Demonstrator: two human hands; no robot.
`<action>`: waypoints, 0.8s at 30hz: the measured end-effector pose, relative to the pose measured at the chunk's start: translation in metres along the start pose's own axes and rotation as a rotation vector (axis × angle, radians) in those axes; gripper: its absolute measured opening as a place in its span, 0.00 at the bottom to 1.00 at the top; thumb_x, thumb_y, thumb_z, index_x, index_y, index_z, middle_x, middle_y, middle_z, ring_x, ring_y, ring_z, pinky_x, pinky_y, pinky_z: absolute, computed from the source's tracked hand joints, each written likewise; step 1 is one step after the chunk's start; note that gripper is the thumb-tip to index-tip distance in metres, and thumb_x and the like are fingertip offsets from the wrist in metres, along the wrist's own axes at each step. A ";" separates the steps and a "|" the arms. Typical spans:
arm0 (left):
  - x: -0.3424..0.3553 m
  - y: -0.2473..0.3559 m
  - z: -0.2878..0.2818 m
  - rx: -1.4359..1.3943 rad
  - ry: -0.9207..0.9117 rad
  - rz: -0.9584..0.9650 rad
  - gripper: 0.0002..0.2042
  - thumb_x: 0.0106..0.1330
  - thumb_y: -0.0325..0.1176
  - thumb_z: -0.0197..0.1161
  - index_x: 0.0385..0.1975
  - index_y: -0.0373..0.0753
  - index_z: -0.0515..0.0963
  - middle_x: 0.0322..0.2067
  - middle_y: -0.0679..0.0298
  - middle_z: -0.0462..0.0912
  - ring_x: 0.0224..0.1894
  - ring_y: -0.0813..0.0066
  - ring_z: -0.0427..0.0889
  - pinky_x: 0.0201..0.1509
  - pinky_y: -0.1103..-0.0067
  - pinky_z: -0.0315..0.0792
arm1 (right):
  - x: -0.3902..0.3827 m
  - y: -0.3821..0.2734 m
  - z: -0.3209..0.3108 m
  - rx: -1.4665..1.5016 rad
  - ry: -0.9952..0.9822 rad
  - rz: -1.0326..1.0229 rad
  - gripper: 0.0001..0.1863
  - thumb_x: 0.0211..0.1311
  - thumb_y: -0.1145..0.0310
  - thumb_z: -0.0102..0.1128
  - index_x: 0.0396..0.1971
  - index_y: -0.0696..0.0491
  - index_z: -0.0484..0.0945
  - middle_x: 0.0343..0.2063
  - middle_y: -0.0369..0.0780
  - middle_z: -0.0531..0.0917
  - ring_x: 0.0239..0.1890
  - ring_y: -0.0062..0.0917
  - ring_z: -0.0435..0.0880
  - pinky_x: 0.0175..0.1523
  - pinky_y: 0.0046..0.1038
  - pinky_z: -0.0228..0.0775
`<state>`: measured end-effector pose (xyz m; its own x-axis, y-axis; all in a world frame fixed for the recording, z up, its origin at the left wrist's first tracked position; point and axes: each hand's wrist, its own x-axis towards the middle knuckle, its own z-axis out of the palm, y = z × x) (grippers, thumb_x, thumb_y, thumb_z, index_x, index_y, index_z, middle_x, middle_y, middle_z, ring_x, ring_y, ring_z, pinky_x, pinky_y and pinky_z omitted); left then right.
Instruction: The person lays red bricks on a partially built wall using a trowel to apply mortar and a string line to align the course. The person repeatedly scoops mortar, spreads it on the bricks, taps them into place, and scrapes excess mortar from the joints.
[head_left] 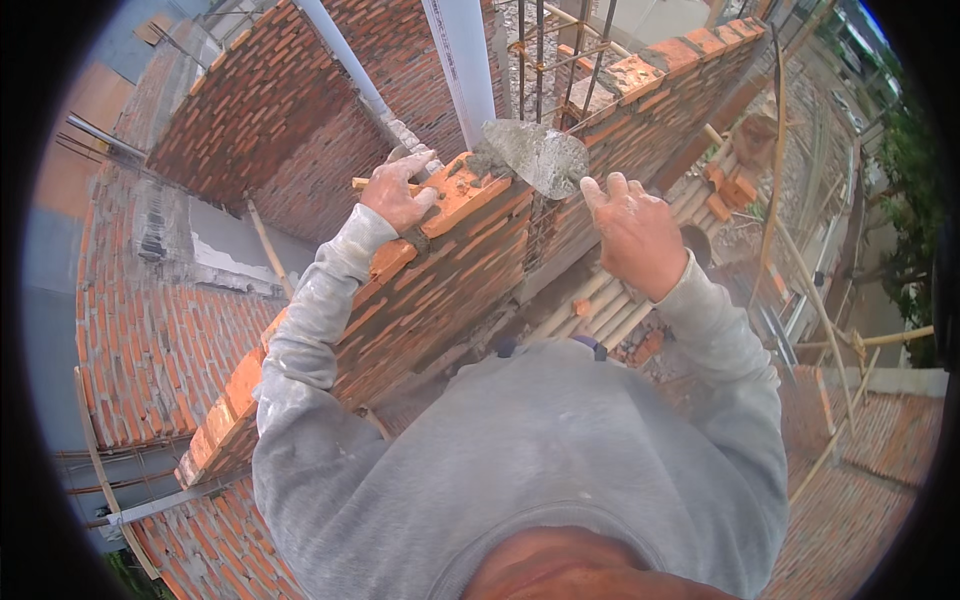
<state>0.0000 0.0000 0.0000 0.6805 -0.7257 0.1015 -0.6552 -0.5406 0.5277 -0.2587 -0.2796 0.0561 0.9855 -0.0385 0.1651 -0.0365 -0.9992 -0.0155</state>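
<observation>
My right hand (637, 235) is closed around the handle of a pointed trowel (545, 160); the handle is mostly hidden in the fist. Grey mortar coats the trowel's blade, which lies over the top of the brick wall beside the upright pipe. An orange brick (465, 198) sits on the wall's top course, with wet mortar (488, 165) at its far end. At the brick's left end rests my left hand (398, 190), its dusty fingers apart and the thumb toward me. Mortar also shows just below that hand, between the bricks.
Behind the brick sits a grey-white pipe (462, 70), with steel rebar (540, 60) to its right. The brick wall (440, 265) runs from lower left to upper right. Bamboo poles (600, 305) and loose bricks (730, 190) lie beyond its right side.
</observation>
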 end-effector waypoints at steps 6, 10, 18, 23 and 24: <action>-0.014 0.011 0.010 0.241 0.014 -0.009 0.26 0.58 0.50 0.70 0.55 0.46 0.90 0.72 0.54 0.76 0.78 0.46 0.65 0.82 0.47 0.54 | 0.004 -0.003 -0.001 0.145 -0.097 -0.078 0.28 0.56 0.78 0.60 0.61 0.55 0.78 0.39 0.46 0.80 0.43 0.45 0.84 0.44 0.45 0.79; 0.007 0.013 0.017 0.184 0.019 -0.021 0.16 0.59 0.47 0.73 0.39 0.43 0.93 0.69 0.52 0.79 0.78 0.47 0.66 0.83 0.52 0.56 | 0.006 -0.017 0.002 0.242 -0.084 -0.152 0.28 0.59 0.78 0.60 0.62 0.54 0.78 0.39 0.46 0.80 0.44 0.46 0.84 0.46 0.45 0.77; -0.021 0.015 -0.022 0.062 0.057 0.088 0.12 0.52 0.37 0.77 0.18 0.39 0.82 0.65 0.50 0.82 0.72 0.48 0.74 0.76 0.55 0.66 | -0.010 -0.039 0.012 0.434 0.033 -0.253 0.26 0.61 0.72 0.62 0.61 0.55 0.80 0.39 0.47 0.83 0.40 0.46 0.85 0.47 0.44 0.76; -0.117 0.050 -0.029 -0.285 0.250 0.221 0.12 0.49 0.28 0.79 0.20 0.39 0.77 0.60 0.49 0.85 0.69 0.48 0.79 0.71 0.59 0.73 | -0.061 -0.015 -0.003 0.715 -0.121 -0.074 0.24 0.61 0.69 0.66 0.58 0.57 0.83 0.39 0.47 0.86 0.39 0.43 0.85 0.45 0.40 0.75; -0.136 0.058 -0.024 -0.376 0.207 0.165 0.12 0.50 0.28 0.78 0.20 0.38 0.77 0.58 0.50 0.87 0.66 0.48 0.82 0.70 0.60 0.74 | -0.073 -0.012 -0.006 0.803 -0.105 -0.004 0.22 0.58 0.69 0.68 0.54 0.59 0.85 0.35 0.48 0.87 0.37 0.42 0.86 0.44 0.39 0.75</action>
<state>-0.1225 0.0778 0.0367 0.6532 -0.6680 0.3566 -0.6219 -0.2046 0.7559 -0.3314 -0.2648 0.0496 0.9973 0.0063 0.0735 0.0578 -0.6864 -0.7249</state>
